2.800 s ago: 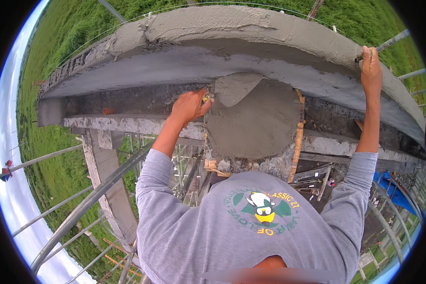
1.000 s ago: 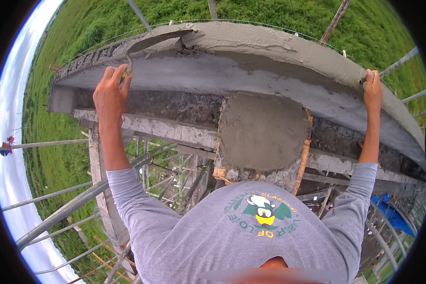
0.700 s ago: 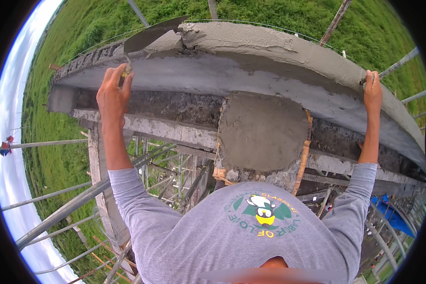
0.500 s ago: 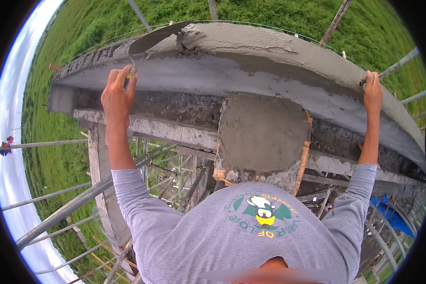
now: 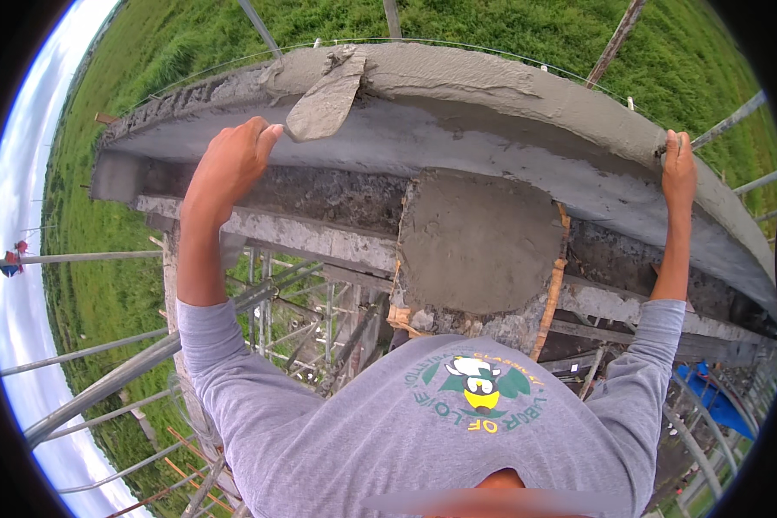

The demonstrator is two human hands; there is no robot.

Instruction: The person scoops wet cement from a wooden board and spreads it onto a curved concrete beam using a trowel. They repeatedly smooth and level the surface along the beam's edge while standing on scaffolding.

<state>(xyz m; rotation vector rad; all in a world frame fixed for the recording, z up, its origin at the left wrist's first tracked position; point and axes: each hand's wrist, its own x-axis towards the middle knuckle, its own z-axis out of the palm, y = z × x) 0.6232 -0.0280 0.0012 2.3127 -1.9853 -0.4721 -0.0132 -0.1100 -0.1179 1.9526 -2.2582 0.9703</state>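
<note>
My left hand [image 5: 233, 162] is closed round the handle of a trowel, at the left of the curved concrete parapet [image 5: 457, 71]. Its handle is mostly hidden by my fingers. The trowel's blade [image 5: 326, 104] is turned face toward me and coated in grey mortar, its tip at the parapet's top edge. A rough lump of mortar [image 5: 344, 60] sits by that tip. Far to the right, my right hand [image 5: 679, 168] grips the parapet's top edge, fingers bent over it. Wet mortar covers the top from the middle rightward; farther left the surface is rougher.
In front of my chest is a mortar board [image 5: 483, 242] spread with grey mortar, its wooden edges showing. A concrete ledge [image 5: 319, 235] runs below the parapet. Metal scaffold pipes [image 5: 104, 393] stand at left and right, with a drop beneath. A string line [image 5: 440, 43] follows the parapet's outer side.
My left hand has rolled over and moved slightly right. The trowel blade has swung from lying along the top edge to facing me, with mortar on it. My right hand stays put.
</note>
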